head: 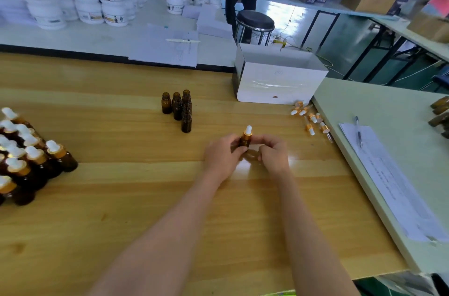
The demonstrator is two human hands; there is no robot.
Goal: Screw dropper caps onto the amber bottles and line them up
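An amber bottle (245, 140) with a gold-collared white dropper cap (247, 131) stands up between my hands at the table's middle. My left hand (222, 156) grips the bottle's body, its fingers curled round it. My right hand (273, 153) is curled close against the bottle's right side; its fingertips are hidden, so its hold is unclear. Several uncapped amber bottles (181, 107) stand in a cluster behind. Loose dropper caps (311, 119) lie to the right. Several capped bottles (26, 157) stand in rows at the left edge.
A white open box (279, 77) stands behind the loose caps. The wooden table (121, 198) meets a pale green table (388, 111) on the right, which carries papers (388, 181) and a pen (358, 131). White tubs and a black stool (255, 21) are beyond.
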